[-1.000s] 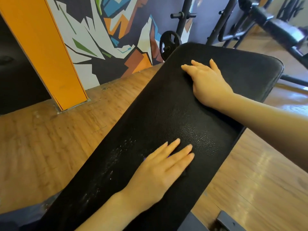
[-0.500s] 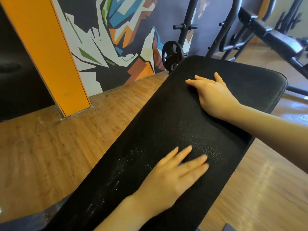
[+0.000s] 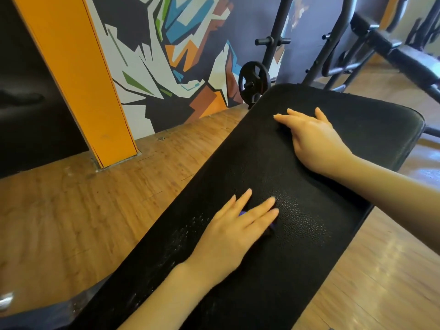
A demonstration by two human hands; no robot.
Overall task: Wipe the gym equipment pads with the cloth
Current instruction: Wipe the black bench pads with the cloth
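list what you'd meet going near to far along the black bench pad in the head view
left hand pressing flat on a mostly hidden cloth → bare stretch of bench pad → right hand resting flat → weight plate on its rack beyond the pad's far end

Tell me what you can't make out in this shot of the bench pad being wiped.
- Cloth: head view, only small purple bits show beside and between the left hand's fingers; its size and shape are hidden.
- Bench pad: near end cut off by the bottom edge; its frame is hidden beneath it.
- Right hand: palm contact hidden under the hand.
- Left hand: slightly blurred.
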